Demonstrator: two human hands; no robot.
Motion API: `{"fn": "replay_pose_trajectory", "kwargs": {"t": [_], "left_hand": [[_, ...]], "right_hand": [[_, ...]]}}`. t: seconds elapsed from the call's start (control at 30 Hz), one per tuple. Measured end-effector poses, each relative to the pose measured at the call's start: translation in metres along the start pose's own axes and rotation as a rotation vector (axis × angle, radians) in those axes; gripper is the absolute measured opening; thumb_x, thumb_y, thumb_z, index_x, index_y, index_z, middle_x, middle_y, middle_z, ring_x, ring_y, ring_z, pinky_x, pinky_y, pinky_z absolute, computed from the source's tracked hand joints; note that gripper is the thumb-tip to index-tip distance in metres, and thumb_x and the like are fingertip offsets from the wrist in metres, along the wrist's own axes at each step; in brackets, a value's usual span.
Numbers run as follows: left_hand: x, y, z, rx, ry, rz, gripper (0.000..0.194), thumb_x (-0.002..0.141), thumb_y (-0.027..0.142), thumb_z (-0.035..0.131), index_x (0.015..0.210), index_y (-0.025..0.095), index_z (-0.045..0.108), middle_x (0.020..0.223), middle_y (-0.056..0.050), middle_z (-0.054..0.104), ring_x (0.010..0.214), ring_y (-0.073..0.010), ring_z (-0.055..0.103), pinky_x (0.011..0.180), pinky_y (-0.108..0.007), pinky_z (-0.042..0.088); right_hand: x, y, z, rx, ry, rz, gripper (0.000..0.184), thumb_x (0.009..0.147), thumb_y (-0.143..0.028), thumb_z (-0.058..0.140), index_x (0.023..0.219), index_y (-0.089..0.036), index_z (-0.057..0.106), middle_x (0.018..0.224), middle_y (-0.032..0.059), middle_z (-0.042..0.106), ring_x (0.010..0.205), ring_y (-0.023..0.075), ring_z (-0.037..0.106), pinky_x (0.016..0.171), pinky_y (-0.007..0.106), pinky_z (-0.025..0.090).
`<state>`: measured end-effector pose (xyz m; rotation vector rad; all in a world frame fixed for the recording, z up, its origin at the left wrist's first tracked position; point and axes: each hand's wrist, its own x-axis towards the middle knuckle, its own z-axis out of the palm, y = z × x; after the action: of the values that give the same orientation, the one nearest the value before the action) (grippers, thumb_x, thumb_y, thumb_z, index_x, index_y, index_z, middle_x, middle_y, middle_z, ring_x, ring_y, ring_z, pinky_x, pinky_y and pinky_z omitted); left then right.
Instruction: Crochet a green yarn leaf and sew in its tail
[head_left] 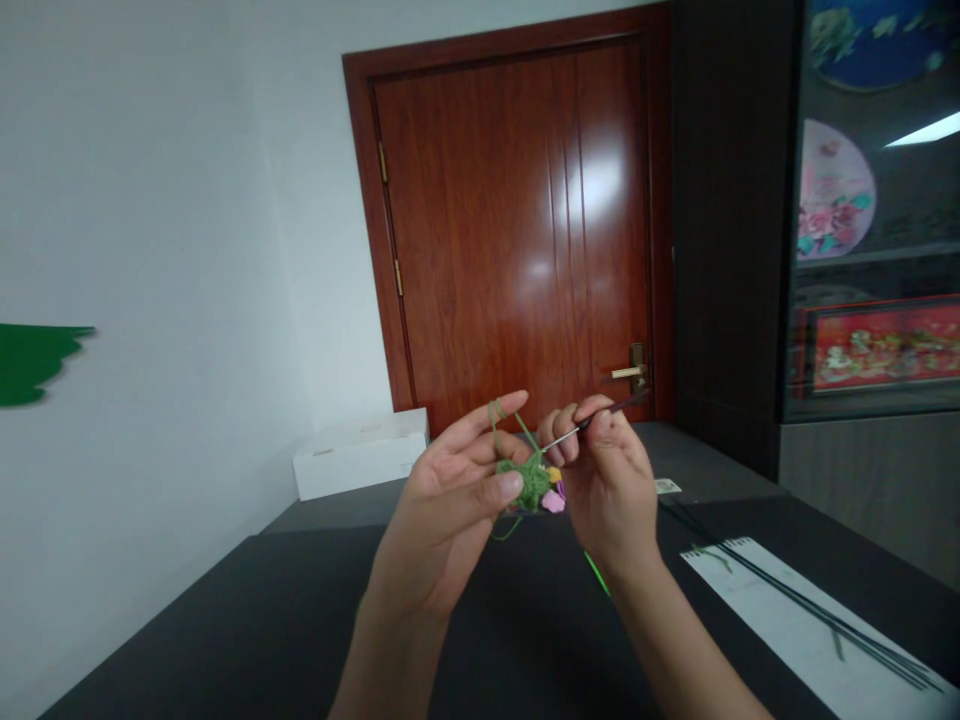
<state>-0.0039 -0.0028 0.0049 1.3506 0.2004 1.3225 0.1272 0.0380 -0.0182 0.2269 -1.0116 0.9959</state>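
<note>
Between thumb and fingers my left hand [450, 500] pinches a small piece of green crochet work [534, 484]. Green yarn [496, 425] loops round its raised index finger and runs down to the work. My right hand [611, 480] is closed on a crochet hook [592, 422] with a dark handle, its thin metal shaft pointing left. The hook's tip meets the upper edge of the green piece. A loose yarn end hangs below the left fingers. Behind the hands, pink, yellow and purple pieces [553, 500] show in part.
On the dark table [315, 620] a white box [361, 455] stands at the back left. Dark thin rods [817, 610] lie across a white sheet [757, 610] at the right. A bright green stick [597, 573] is partly hidden by my right wrist. Beyond is a wooden door [510, 230].
</note>
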Motion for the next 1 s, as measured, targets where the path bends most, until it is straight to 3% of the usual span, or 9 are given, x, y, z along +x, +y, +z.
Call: {"fn": "replay_pose_trajectory", "kwargs": {"t": [0.13, 0.27, 0.43, 0.67, 0.8, 0.9, 0.97, 1.0], "left_hand": [[0.002, -0.001, -0.002, 0.042, 0.016, 0.032, 0.043, 0.078, 0.007, 0.077, 0.12, 0.014, 0.074, 0.087, -0.005, 0.071, 0.081, -0.0144, 0.068, 0.078, -0.024, 0.056], [0.002, -0.001, 0.004, 0.179, 0.147, 0.103, 0.038, 0.078, 0.007, 0.079, 0.114, 0.016, 0.076, 0.092, -0.006, 0.075, 0.091, -0.0177, 0.071, 0.087, -0.028, 0.056], [0.001, -0.001, 0.009, 0.304, 0.273, 0.197, 0.052, 0.074, 0.01, 0.082, 0.125, 0.017, 0.073, 0.086, -0.002, 0.07, 0.086, -0.0147, 0.068, 0.082, -0.024, 0.054], [0.001, -0.002, 0.009, 0.36, 0.238, 0.25, 0.055, 0.078, 0.009, 0.08, 0.131, 0.02, 0.07, 0.084, -0.001, 0.067, 0.083, -0.0114, 0.063, 0.078, -0.02, 0.053], [0.0, -0.001, 0.013, 0.347, 0.233, 0.249, 0.052, 0.079, 0.009, 0.079, 0.129, 0.019, 0.07, 0.085, -0.002, 0.067, 0.083, -0.0124, 0.063, 0.077, -0.021, 0.053], [-0.002, -0.001, 0.015, 0.173, 0.208, 0.11, 0.054, 0.079, 0.009, 0.079, 0.13, 0.017, 0.068, 0.085, -0.002, 0.065, 0.08, -0.0121, 0.063, 0.076, -0.021, 0.053], [-0.003, -0.001, 0.015, 0.041, 0.158, -0.01, 0.055, 0.078, 0.01, 0.08, 0.131, 0.015, 0.066, 0.09, -0.004, 0.067, 0.082, -0.0132, 0.065, 0.077, -0.023, 0.054], [-0.003, 0.0, 0.015, 0.005, 0.135, -0.045, 0.056, 0.077, 0.01, 0.08, 0.132, 0.015, 0.066, 0.094, -0.005, 0.068, 0.084, -0.0143, 0.066, 0.079, -0.024, 0.054]], "right_hand": [[0.002, -0.005, 0.002, 0.079, 0.023, 0.225, 0.022, 0.095, -0.029, 0.064, 0.076, -0.019, 0.058, 0.059, -0.0051, 0.045, 0.057, 0.0098, 0.044, 0.055, 0.022, 0.036], [0.004, -0.002, 0.003, -0.003, -0.022, 0.332, 0.028, 0.092, -0.037, 0.07, 0.075, -0.019, 0.057, 0.063, -0.0056, 0.05, 0.056, 0.0092, 0.044, 0.055, 0.023, 0.038], [0.006, 0.0, -0.001, -0.313, -0.051, 0.059, 0.02, 0.087, -0.028, 0.077, 0.082, -0.022, 0.059, 0.074, -0.0035, 0.063, 0.07, 0.0123, 0.058, 0.068, 0.026, 0.046], [0.008, -0.009, -0.001, -0.672, -0.13, -0.272, 0.011, 0.089, -0.017, 0.071, 0.085, -0.023, 0.063, 0.08, -0.0006, 0.063, 0.078, 0.0161, 0.063, 0.069, 0.031, 0.049], [0.004, -0.009, -0.005, -0.986, -0.168, -0.632, 0.019, 0.084, -0.009, 0.073, 0.09, -0.026, 0.068, 0.082, 0.0001, 0.07, 0.077, 0.0185, 0.066, 0.073, 0.037, 0.052], [-0.002, -0.005, -0.006, -1.087, -0.15, -0.87, 0.03, 0.081, -0.004, 0.072, 0.098, -0.03, 0.071, 0.085, -0.0002, 0.073, 0.077, 0.0196, 0.067, 0.075, 0.04, 0.054], [-0.005, -0.001, -0.003, -0.963, -0.133, -0.835, 0.029, 0.083, -0.007, 0.071, 0.097, -0.032, 0.071, 0.086, -0.0011, 0.073, 0.078, 0.0196, 0.068, 0.076, 0.041, 0.055], [-0.006, 0.001, 0.0, -0.844, -0.056, -0.725, 0.022, 0.085, -0.01, 0.072, 0.093, -0.03, 0.07, 0.083, -0.0007, 0.071, 0.079, 0.0199, 0.069, 0.077, 0.041, 0.056]]}}
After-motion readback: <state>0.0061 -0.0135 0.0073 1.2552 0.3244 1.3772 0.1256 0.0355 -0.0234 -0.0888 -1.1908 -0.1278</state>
